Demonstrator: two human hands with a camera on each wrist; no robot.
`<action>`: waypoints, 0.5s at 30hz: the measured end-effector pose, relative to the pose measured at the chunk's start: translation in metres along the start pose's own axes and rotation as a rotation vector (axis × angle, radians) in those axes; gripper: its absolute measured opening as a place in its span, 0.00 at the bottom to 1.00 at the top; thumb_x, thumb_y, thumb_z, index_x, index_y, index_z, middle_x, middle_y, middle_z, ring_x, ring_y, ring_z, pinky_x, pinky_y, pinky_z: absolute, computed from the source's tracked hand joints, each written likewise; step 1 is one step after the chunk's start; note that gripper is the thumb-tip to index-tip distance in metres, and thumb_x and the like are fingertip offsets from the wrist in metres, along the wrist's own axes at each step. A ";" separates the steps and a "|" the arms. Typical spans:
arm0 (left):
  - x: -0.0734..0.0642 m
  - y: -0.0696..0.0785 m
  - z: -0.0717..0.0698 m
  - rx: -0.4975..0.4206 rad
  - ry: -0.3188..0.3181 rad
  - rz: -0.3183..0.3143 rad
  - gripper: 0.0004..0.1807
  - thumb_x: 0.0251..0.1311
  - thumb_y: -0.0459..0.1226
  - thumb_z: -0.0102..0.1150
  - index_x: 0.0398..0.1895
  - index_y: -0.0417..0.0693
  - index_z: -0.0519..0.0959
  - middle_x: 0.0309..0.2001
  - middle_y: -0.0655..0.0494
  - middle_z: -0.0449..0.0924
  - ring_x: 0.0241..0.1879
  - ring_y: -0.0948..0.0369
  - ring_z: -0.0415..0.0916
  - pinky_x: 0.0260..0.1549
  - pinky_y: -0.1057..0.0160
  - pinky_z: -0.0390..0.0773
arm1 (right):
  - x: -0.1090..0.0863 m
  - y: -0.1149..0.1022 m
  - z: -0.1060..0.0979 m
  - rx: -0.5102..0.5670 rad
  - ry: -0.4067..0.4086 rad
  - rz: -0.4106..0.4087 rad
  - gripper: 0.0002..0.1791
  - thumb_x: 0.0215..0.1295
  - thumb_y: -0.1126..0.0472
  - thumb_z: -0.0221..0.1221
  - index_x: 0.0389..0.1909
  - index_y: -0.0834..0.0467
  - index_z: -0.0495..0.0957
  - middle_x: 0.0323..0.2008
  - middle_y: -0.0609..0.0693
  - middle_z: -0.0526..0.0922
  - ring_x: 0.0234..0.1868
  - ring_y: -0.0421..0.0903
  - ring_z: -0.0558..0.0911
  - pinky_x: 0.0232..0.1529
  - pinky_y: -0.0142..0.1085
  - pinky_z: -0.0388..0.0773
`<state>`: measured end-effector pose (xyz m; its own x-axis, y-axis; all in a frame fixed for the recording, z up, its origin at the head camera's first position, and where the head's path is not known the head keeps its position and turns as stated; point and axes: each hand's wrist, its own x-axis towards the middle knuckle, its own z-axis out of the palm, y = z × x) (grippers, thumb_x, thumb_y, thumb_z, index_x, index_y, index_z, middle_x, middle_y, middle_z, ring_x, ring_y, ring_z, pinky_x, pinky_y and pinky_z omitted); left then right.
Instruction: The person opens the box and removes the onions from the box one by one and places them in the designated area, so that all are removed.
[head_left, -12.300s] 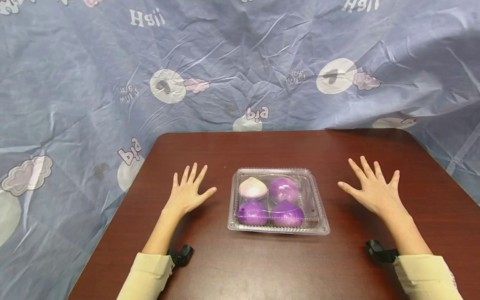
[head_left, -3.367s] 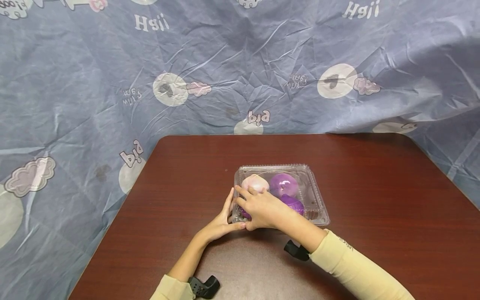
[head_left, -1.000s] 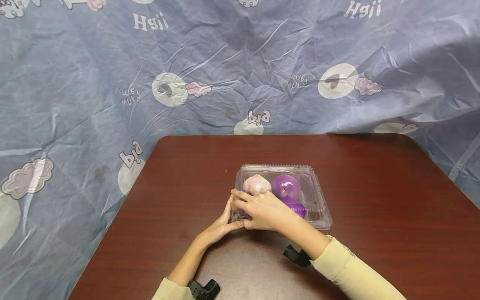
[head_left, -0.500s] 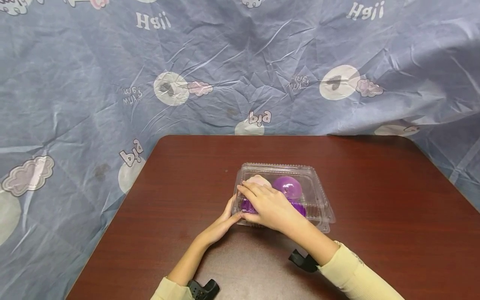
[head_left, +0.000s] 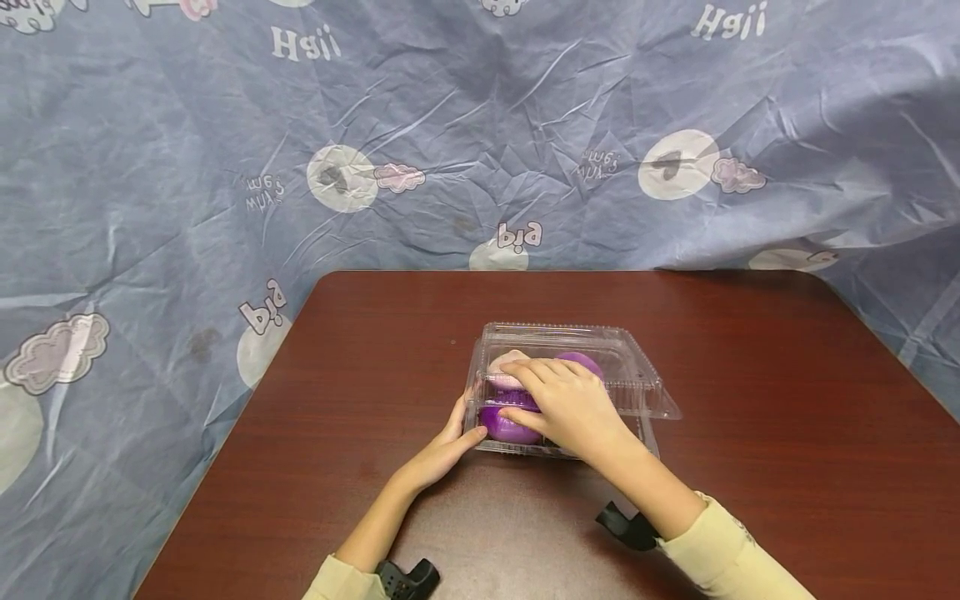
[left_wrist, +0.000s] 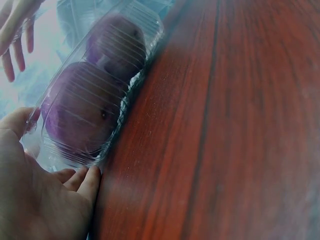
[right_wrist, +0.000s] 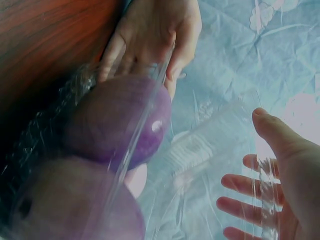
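A clear plastic clamshell box (head_left: 517, 451) sits on the table, holding a pale pointed bulb (head_left: 507, 367) and purple onion-like bulbs (head_left: 506, 427). Its lid (head_left: 641, 398) is hinged at the far side and tilted up at the front. My left hand (head_left: 442, 450) grips the box's left front corner, thumb over the rim, fingers against the end wall in the left wrist view. My right hand (head_left: 573, 408) holds the lid's front edge; in the right wrist view the lid (right_wrist: 215, 135) lies between thumb and fingers. That hand partly covers the right-hand bulbs in the head view.
The dark red-brown wooden table (head_left: 375, 350) extends around the box. Behind and beside it hangs a wrinkled blue printed cloth (head_left: 465, 125). A black wrist strap (head_left: 408, 579) is on the left forearm, another (head_left: 628, 527) on the right.
The right hand has moved from the box's left front corner toward the right and up, lifting the lid's front edge. The left hand has stayed at the corner.
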<state>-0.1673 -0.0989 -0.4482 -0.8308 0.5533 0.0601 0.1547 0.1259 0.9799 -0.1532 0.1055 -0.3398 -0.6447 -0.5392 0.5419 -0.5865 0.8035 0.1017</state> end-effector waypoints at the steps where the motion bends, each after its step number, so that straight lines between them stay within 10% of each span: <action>1: -0.001 0.004 0.000 0.002 0.005 -0.003 0.36 0.66 0.37 0.40 0.71 0.53 0.35 0.73 0.53 0.32 0.71 0.56 0.26 0.67 0.44 0.34 | -0.001 0.002 -0.001 -0.006 -0.002 0.003 0.31 0.46 0.37 0.62 0.49 0.49 0.76 0.43 0.46 0.83 0.41 0.47 0.82 0.44 0.41 0.76; 7: -0.004 0.020 0.002 0.008 0.008 0.032 0.36 0.65 0.33 0.40 0.71 0.44 0.36 0.72 0.46 0.32 0.71 0.51 0.26 0.66 0.42 0.33 | -0.010 0.013 -0.004 -0.020 0.024 0.016 0.32 0.45 0.37 0.62 0.50 0.51 0.76 0.41 0.47 0.83 0.42 0.48 0.81 0.48 0.41 0.74; 15: 0.002 -0.005 0.000 0.030 0.026 0.048 0.36 0.66 0.37 0.42 0.71 0.52 0.37 0.73 0.53 0.34 0.71 0.56 0.28 0.67 0.44 0.35 | -0.021 0.032 -0.006 -0.020 0.086 0.019 0.33 0.47 0.33 0.55 0.48 0.51 0.77 0.42 0.49 0.83 0.44 0.49 0.80 0.50 0.43 0.73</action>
<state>-0.1700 -0.0982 -0.4531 -0.8355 0.5380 0.1122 0.2104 0.1244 0.9697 -0.1553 0.1438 -0.3424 -0.6106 -0.5009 0.6134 -0.5640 0.8188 0.1071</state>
